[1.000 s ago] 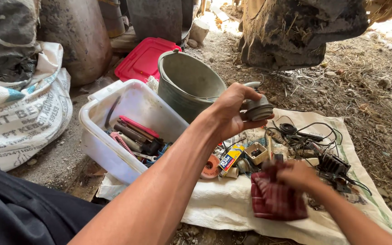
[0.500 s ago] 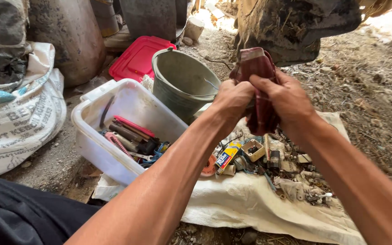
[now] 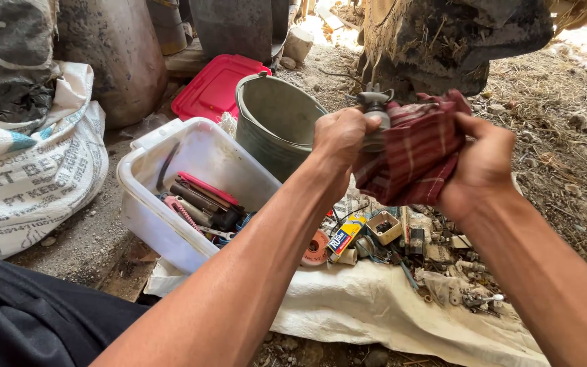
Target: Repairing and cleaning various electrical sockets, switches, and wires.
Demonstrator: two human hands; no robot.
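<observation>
Both hands are now up above the bucket (image 3: 276,122): left hand (image 3: 340,139) gripping a grey part (image 3: 375,112), right hand (image 3: 480,166) squeezing the rag (image 3: 416,153) around it

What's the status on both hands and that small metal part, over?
Left hand gripping small grey metal part. Right hand holding red striped cloth wrapped against it. Both raised above cluttered white sheet; nothing between them.
</observation>
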